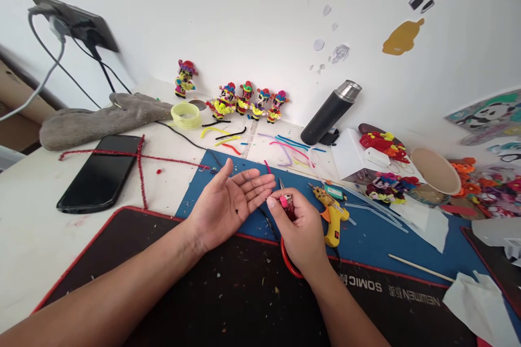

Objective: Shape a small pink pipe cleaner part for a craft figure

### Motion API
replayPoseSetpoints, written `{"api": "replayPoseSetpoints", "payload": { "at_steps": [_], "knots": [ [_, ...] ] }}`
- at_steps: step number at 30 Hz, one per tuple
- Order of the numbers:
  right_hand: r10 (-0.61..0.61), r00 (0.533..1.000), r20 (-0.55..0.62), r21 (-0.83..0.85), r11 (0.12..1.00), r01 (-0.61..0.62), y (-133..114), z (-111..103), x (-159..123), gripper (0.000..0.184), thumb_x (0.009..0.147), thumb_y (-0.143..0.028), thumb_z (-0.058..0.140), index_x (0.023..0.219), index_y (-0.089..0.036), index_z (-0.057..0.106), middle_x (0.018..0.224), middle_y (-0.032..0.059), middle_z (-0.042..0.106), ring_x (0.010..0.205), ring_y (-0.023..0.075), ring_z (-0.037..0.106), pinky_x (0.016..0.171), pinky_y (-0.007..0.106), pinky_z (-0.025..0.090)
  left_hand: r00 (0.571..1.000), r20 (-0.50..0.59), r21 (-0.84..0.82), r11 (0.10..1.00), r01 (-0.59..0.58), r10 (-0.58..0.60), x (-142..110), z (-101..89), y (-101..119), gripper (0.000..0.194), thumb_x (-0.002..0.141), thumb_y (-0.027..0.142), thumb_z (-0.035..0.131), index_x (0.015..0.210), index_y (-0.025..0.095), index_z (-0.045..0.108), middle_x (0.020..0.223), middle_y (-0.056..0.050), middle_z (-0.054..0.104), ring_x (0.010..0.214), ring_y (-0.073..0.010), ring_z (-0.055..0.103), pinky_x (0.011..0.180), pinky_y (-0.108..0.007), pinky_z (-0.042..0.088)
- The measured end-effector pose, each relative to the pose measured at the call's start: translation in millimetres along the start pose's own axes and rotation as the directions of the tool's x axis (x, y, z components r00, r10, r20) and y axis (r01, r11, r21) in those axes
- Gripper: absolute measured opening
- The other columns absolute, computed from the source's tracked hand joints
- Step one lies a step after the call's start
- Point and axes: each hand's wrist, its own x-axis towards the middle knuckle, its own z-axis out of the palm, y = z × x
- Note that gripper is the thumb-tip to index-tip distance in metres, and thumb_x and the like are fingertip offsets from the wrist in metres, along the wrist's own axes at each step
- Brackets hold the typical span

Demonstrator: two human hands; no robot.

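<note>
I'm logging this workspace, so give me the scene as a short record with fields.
left hand: open, palm up, small dark speck on it
right hand: holding red-handled scissors
glue gun: yellow, on the blue mat, beside the right hand
phone: dark screen, red fuzzy stem across it
figures: five, colourful, near the wall
flask: black, silver top

There are five standing figurines (246, 100), one phone (100, 173), one glue gun (334, 219), two hands (223, 209) (303, 227).
</note>
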Motion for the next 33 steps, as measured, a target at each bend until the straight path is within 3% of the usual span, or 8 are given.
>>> {"api": "replayPoseSetpoints", "payload": {
  "at_steps": [4,10,20,33],
  "knots": [
    [-0.043,0.997,0.067,-0.015,0.999,0.044,1.9,5.1,-2.7,0.015,0.097,-0.032,0.065,0.09,-0.021,0.071,0.082,0.0012,0.074,0.069,0.0154,0.064,0.066,0.025,0.051,1.0,0.015,0.048,0.999,0.016,-0.017,-1.6,0.2,-3.4,0.061,0.11,0.054,0.036,0.096,0.01,0.075,0.127,-0.025,0.075,0.126,-0.0317,0.07,0.108,-0.039,0.055],
    [-0.046,0.981,0.19,-0.099,0.993,0.065,7.9,15.4,-10.0,0.009,0.095,-0.028,0.066,0.094,-0.023,0.073,0.08,-0.0003,0.078,0.065,0.0153,0.068,0.062,0.025,0.049,0.998,0.013,0.082,0.995,0.065,-0.066,-1.8,-3.7,-10.4,0.059,0.108,0.057,0.041,0.102,0.01,0.076,0.134,-0.023,0.073,0.129,-0.0319,0.067,0.11,-0.04,0.052],
    [-0.031,0.979,0.2,-0.199,0.977,0.072,10.7,15.7,-9.0,0.011,0.095,-0.027,0.064,0.094,-0.024,0.075,0.078,0.0,0.079,0.062,0.0166,0.069,0.059,0.026,0.047,0.993,0.023,0.098,0.989,0.11,-0.113,-3.3,-3.8,-15.4,0.058,0.108,0.057,0.039,0.104,0.011,0.075,0.132,-0.021,0.074,0.124,-0.0305,0.068,0.101,-0.038,0.056],
    [0.003,0.979,0.202,-0.211,0.977,0.041,10.4,15.9,-7.4,0.01,0.095,-0.027,0.065,0.095,-0.024,0.075,0.081,0.001,0.081,0.064,0.0178,0.07,0.059,0.027,0.047,0.994,-0.009,0.068,0.991,0.113,-0.113,-3.5,-2.4,-15.9,0.058,0.109,0.054,0.038,0.102,0.011,0.076,0.127,-0.022,0.076,0.114,-0.029,0.073,0.089,-0.035,0.059]
  ]
}}
